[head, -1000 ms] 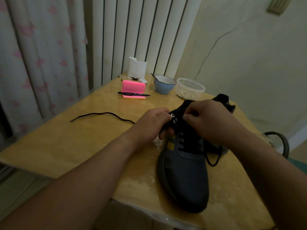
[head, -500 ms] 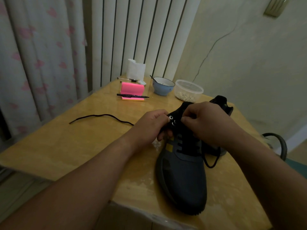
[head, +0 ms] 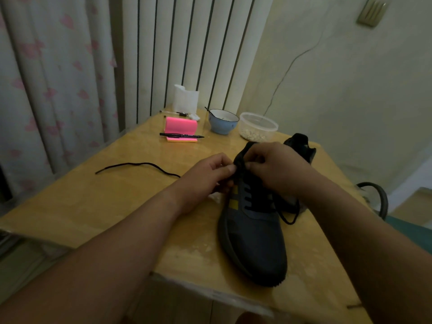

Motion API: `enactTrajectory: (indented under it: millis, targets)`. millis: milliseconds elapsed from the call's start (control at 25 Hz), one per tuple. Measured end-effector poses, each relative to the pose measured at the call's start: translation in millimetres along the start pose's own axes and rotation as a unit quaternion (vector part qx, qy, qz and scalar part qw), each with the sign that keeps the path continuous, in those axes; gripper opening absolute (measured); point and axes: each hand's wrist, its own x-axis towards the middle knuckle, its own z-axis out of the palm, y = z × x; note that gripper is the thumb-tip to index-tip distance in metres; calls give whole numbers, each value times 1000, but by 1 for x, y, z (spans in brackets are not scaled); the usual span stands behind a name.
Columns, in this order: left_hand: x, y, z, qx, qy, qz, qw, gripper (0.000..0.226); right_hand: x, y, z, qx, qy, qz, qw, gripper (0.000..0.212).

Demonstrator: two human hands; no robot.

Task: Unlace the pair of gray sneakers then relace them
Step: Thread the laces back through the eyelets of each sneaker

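**Fig. Both hands closed on the top eyelets of the near sneaker**

Compared with half a second earlier, your two hands had drawn closer together, and the two metal eyelets that had shown between them were now covered by your left fingertips. Your left hand pinched the near sneaker at the left edge of its opening, thumb and forefinger pressed together on the black collar. Your right hand curled its fingers onto the top of the same opening. Whether it held the lace end or the tongue could not be told.

The near sneaker lay on the wooden table, toe toward you, as before. Its threaded lace hung in a loop off the right side. The second sneaker stood just behind your right hand. A loose black lace lay well apart to the left.

Toward the far edge sat a pink note pad with a pen across it, a blue bowl and a clear plastic tub.
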Motion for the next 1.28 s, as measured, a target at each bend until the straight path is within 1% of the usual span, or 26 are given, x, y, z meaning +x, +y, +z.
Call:
enactTrajectory:
  millis: [40, 80, 120, 200, 240, 280, 320, 360, 400, 440, 480, 520, 560, 640, 680, 760, 840, 960, 1000, 1040, 1080, 1120, 1160, 1200, 1240, 1280]
  targets:
    - [1, 0, -2, -19, 36, -7, 999, 12, -1, 1, -10, 68, -23, 31, 997, 12]
    - [4, 0, -6, -80, 82, -18, 993, 12, -2, 3, -22, 147, -43, 65, 986, 13]
    - [7, 2, -12, -194, 133, -31, 972, 14, -3, 7, -36, 218, -57, 91, 970, 15]
    - [12, 9, -32, -453, 201, -42, 868, 13, -5, 18, -60, 292, -66, 118, 947, 19]
    - [12, 12, -39, -489, 223, -43, 842, 12, -6, 23, -68, 305, -68, 121, 942, 21]
    - [13, 13, -45, -443, 229, -49, 865, 12, -7, 26, -70, 312, -71, 119, 940, 21]
    - [14, 14, -47, -309, 215, -54, 925, 12, -7, 28, -69, 310, -72, 109, 942, 21]
    - [14, 14, -46, -120, 179, -53, 975, 17, -6, 28, -66, 301, -68, 94, 947, 21]
    - [12, 16, -42, 55, 126, -48, 989, 28, -5, 26, -63, 288, -60, 76, 953, 19]
    - [10, 17, -39, 184, 69, -45, 979, 37, -4, 24, -60, 280, -51, 58, 957, 19]
    - [8, 18, -37, 249, 27, -46, 967, 42, -3, 22, -57, 270, -41, 39, 961, 18]
    - [7, 20, -36, 268, 10, -45, 962, 43, -3, 20, -55, 249, -26, 23, 968, 17]
    - [6, 21, -36, 265, 22, -41, 963, 43, -3, 20, -53, 220, -2, 12, 975, 15]
    - [11, 13, -42, 267, 98, -33, 958, 39, -5, 24, -46, 185, 66, 8, 980, 11]
    - [15, 5, -46, 307, 140, -37, 941, 36, -6, 28, -41, 189, 86, 12, 978, 9]
    - [23, -10, -52, 429, 196, -38, 881, 28, -10, 37, -31, 197, 84, 25, 976, 11]
    - [24, -17, -55, 521, 220, -26, 824, 23, -12, 45, -22, 172, 58, 26, 983, 16]
    - [20, -19, -48, 611, 220, -24, 760, 16, -9, 48, -18, 165, 56, 24, 985, 19]
    - [17, -19, -44, 638, 226, -22, 736, 22, -8, 49, -19, 170, 58, 25, 983, 19]
    - [13, -20, -40, 643, 246, -2, 726, 31, -8, 49, -19, 178, 62, 26, 982, 19]
    - [6, -18, -33, 619, 276, 37, 734, 36, -8, 50, -18, 190, 67, 24, 979, 18]
    - [-1, -17, -27, 570, 302, 93, 758, 33, -9, 51, -16, 204, 76, 21, 976, 18]
    - [-9, -14, -19, 503, 299, 148, 797, 24, -10, 52, -12, 218, 89, 17, 972, 17]
    - [-17, -11, -12, 441, 258, 174, 842, 22, -11, 51, -8, 225, 106, 12, 968, 16]
    - [-23, -9, -6, 407, 192, 170, 877, 27, -11, 50, -4, 227, 128, 3, 966, 15]
    - [-28, -8, 0, 397, 125, 144, 898, 31, -12, 48, -1, 225, 148, -6, 963, 14]
